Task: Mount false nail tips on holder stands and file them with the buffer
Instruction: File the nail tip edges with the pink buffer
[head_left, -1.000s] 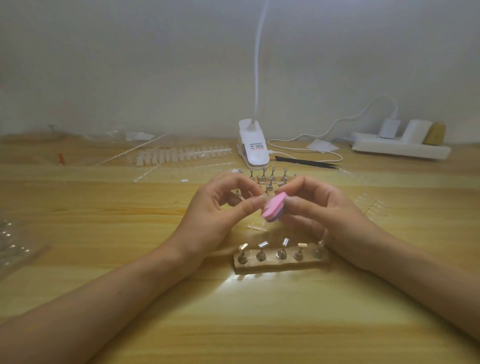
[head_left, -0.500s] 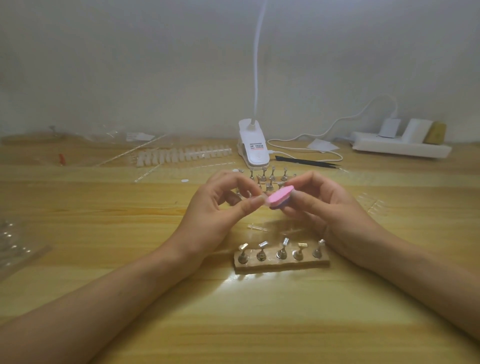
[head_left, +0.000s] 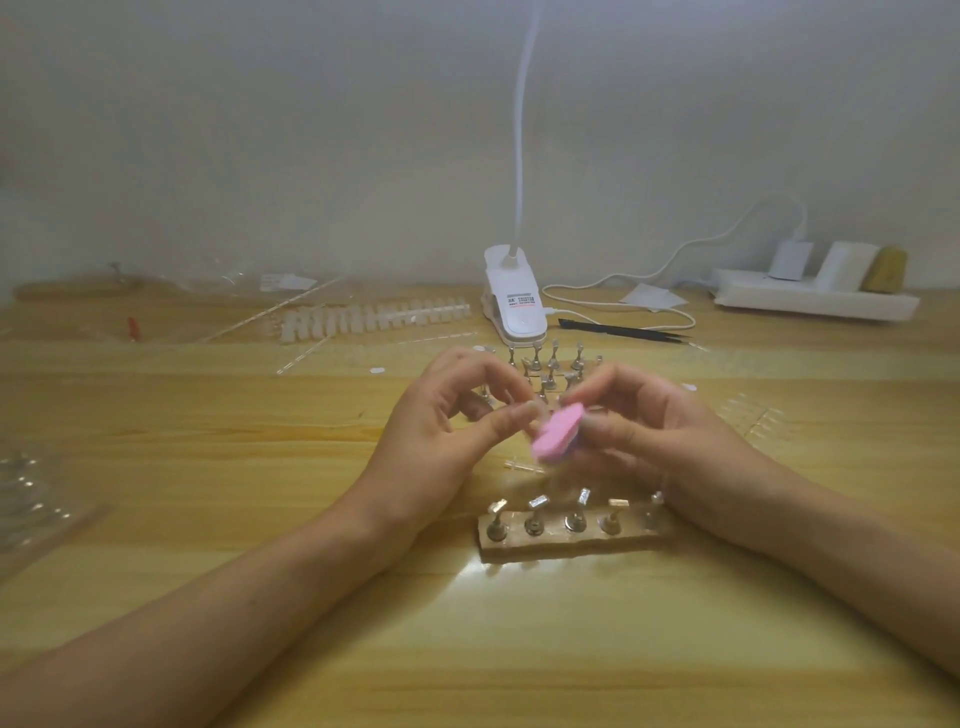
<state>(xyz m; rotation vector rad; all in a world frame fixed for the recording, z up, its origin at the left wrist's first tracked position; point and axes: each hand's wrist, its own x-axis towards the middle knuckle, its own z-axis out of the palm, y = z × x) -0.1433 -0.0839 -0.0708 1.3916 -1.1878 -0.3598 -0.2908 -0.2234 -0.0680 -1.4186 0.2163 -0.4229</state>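
Head view: small printed label on white clip lamp (head_left: 514, 304), well beyond the fingertips, too blurred to read. Left hand (head_left: 447, 436): thumb and forefinger curled tip to tip against the pink buffer (head_left: 555, 435); impossible to tell whether anything is pinched between them. Right hand (head_left: 665, 436): fingers curled round the buffer, gripping it. Strip of holder stands (head_left: 571, 532) on the table just below the fingers, toward the wrists.

white clip lamp (head_left: 517, 304) back centre | black tweezers (head_left: 618, 330) just right of it | power strip (head_left: 810, 304) far right | clear packaging (head_left: 31, 499) left edge
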